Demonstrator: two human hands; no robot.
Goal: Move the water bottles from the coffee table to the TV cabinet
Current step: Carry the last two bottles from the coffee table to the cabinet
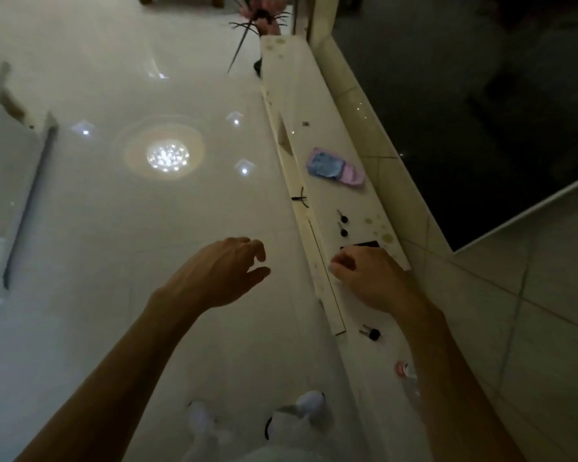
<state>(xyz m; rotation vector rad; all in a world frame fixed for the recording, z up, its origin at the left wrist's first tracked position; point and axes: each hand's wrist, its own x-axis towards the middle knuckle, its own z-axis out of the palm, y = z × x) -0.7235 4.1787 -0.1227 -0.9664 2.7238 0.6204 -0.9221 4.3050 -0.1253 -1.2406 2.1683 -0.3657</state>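
Feet in white footwear [309,408] stand on the glossy floor [121,228] just off the near end of the TV cabinet [317,128], so the person is squared up alongside it, presumably to work along its top. Near that end, partly behind the right forearm, a clear water bottle [406,371] with a pink-red cap lies on the cabinet top; it looks already delivered, though blur and the arm hide most of it. No other bottle is visible on the cabinet.

Next along the cabinet, a black-headed key [371,334] sits by the drawer edge. The right hand [364,278] hovers low over the cabinet top further on, fingers curled inward and loosely bunched, holding nothing visible; likely just free of a placement or steadying. Its knuckles partly cover a dark flat card [364,244]. The left hand [227,268] hangs over the floor, well off the cabinet's front edge, half open with thumb apart, empty; probably idle for balance.

Beyond the hands, two more small keys [342,225] lie on the cabinet, then a pink-and-blue cloth [334,166] mid-cabinet, left clear of the working end. At the cabinet's far end stands a pink flower arrangement [264,15]. Across the floor from the cabinet, at the left frame edge, is pale furniture [14,168], possibly the coffee table; any bottles on it cannot be made out.
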